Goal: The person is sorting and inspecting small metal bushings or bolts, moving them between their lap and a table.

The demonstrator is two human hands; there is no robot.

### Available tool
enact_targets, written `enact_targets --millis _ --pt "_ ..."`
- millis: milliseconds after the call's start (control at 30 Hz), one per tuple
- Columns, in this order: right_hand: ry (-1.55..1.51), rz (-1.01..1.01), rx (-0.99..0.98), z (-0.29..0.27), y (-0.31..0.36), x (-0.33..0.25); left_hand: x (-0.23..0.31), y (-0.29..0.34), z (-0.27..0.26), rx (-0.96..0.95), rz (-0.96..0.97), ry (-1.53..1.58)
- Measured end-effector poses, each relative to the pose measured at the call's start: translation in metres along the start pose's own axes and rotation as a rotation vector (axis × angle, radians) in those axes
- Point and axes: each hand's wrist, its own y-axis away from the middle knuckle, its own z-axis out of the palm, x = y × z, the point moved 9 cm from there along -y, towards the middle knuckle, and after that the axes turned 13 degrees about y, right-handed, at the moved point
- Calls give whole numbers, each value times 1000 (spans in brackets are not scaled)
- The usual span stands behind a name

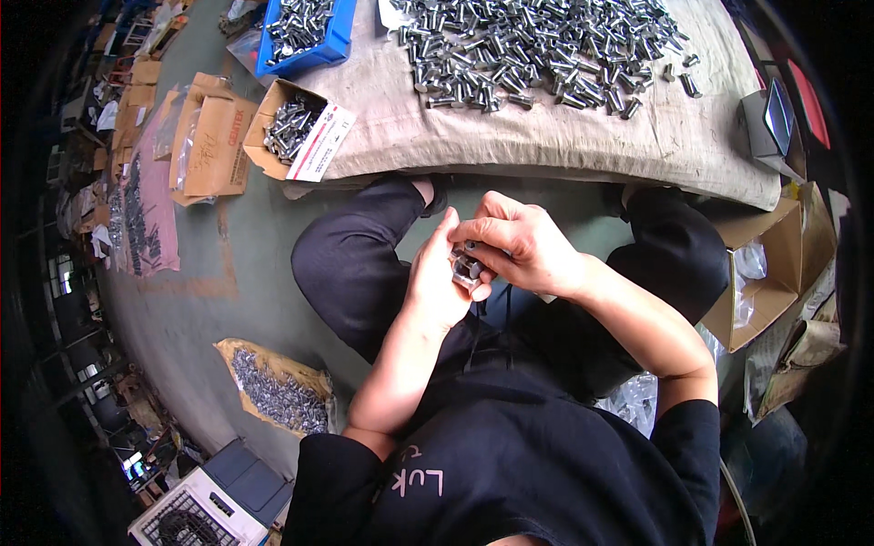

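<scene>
My left hand (431, 284) is cupped around a few shiny metal bolts (467, 267), held in front of my lap between my knees. My right hand (528, 244) comes over from the other side, its thumb and fingers closed on the same small cluster. The fingers partly cover the pieces, so how many there are cannot be made out. Beyond my hands, a large heap of loose metal bolts (546, 50) lies spread over a cloth-covered table (401, 136). Several bolts lie apart at the heap's right side.
At the table's left stand a blue bin (314, 56) and an open carton (264, 156), both with bolts. A sack (223, 350) of small metal parts lies on the floor at left. Open cardboard boxes (785, 246) stand at right, and a white fan-like unit (187, 514) at lower left.
</scene>
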Motion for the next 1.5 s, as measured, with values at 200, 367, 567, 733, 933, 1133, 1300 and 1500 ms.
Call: enact_targets --millis 200,367,567,733,933,1133,1300,1500 --pt "-648 474 58 5 10 46 3 12 26 -263 73 -82" --pt "-1235 584 130 6 13 53 15 17 27 -240 237 -301" --pt "-653 531 -130 14 10 35 34 27 38 -276 573 -677" --pt "-468 490 -142 6 7 33 39 29 35 -283 565 -538" --pt "-424 368 -91 10 8 28 31 25 38 -345 413 -429" --pt "36 39 13 -12 1 -4 33 28 42 -388 427 -321" --pt "-750 505 125 1 14 42 27 21 40 -410 325 -143" --pt "-1488 697 152 16 17 52 29 20 37 -415 358 -117"
